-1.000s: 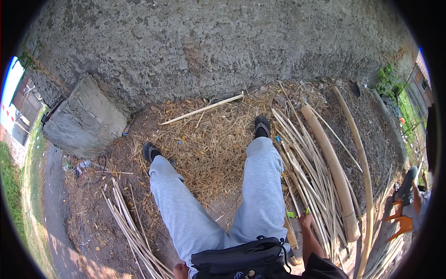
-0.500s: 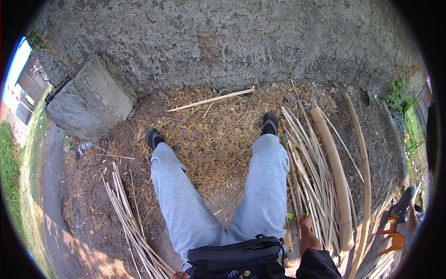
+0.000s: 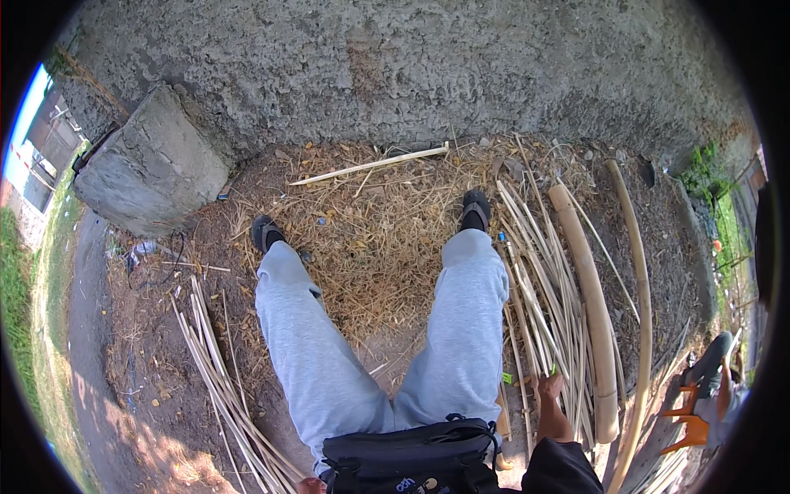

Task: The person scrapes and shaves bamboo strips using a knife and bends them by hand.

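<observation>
My right hand (image 3: 550, 387) reaches down beside my right knee, over a bundle of thin split bamboo strips (image 3: 568, 305). Its fingers appear closed round the near ends of a few strips. These strips run forward from the hand along my right leg. Only a sliver of my left hand (image 3: 311, 486) shows at the bottom edge, next to the black waist bag (image 3: 411, 457); its fingers are hidden. Close to it lie the near ends of a second bundle of bamboo strips (image 3: 216, 370) on the ground to my left.
Right of the strips lie a thick bamboo pole (image 3: 586, 305) and a longer, thinner bamboo pole (image 3: 640, 288). A pale strip (image 3: 370, 166) lies before the rough wall (image 3: 461, 74). A concrete block (image 3: 156, 169) stands left. Another person's foot (image 3: 714, 362) and an orange object (image 3: 690, 428) are far right.
My right hand has moved slightly forward and curled in at the strips' near ends. Some strips beside my knee have shifted a little. The whole view has tilted slightly.
</observation>
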